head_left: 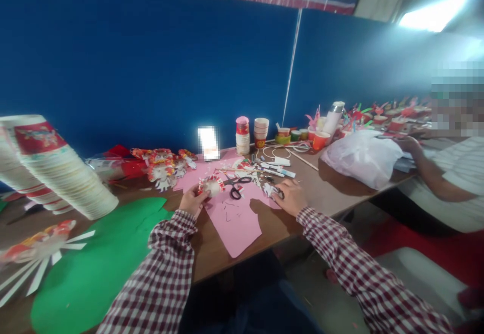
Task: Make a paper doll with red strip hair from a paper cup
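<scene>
My left hand (192, 199) is closed on the edge of a cut paper cup (214, 187) with a red-and-white fringed rim. Beside that cup, black-handled scissors (237, 187) lie on a sheet of pink paper (236, 223). My right hand (292, 197) rests low at the right edge of the pink sheet, its fingers bent by white paper scraps (269, 189) and a small dark object. What the fingertips grip there is too blurred to make out. Several markers (278, 169) lie just beyond the right hand.
Tall stacks of paper cups (71, 168) lean at the left, beside green paper (109, 253) and a cut cup with white strips (41, 248). Decorated cup figures (162, 168), a bright phone-like screen (209, 143) and cup stacks (242, 136) stand behind. A person's arm (427, 162) is near a plastic bag (363, 157).
</scene>
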Demonstrator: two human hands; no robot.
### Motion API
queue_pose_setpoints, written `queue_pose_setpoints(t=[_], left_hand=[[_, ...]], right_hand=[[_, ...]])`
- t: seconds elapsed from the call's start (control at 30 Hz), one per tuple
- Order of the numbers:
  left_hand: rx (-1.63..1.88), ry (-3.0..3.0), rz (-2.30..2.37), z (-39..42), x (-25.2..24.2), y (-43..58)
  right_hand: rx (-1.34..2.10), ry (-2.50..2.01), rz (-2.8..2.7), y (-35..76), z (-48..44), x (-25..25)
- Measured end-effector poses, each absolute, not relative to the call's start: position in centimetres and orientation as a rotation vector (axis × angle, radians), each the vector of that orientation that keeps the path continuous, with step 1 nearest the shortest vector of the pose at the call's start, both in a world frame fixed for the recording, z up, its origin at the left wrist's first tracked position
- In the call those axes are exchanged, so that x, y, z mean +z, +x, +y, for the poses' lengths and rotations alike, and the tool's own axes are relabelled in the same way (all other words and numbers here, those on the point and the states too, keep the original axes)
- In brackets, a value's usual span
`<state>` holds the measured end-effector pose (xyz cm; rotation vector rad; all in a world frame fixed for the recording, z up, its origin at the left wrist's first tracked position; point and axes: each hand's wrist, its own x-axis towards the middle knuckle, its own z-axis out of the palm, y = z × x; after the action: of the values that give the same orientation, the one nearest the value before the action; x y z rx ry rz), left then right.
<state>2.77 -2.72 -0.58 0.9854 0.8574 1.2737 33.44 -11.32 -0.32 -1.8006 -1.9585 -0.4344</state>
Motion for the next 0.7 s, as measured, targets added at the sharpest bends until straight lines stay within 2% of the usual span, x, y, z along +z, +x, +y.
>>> queue_pose_setpoints(t=[0.7], left_hand=[[1.239, 0.976, 0.892, -3.13, -0.07, 2.78]], right_hand=[[-0.484, -1.834, -1.842, 33.65, -11.28, -0.30]])
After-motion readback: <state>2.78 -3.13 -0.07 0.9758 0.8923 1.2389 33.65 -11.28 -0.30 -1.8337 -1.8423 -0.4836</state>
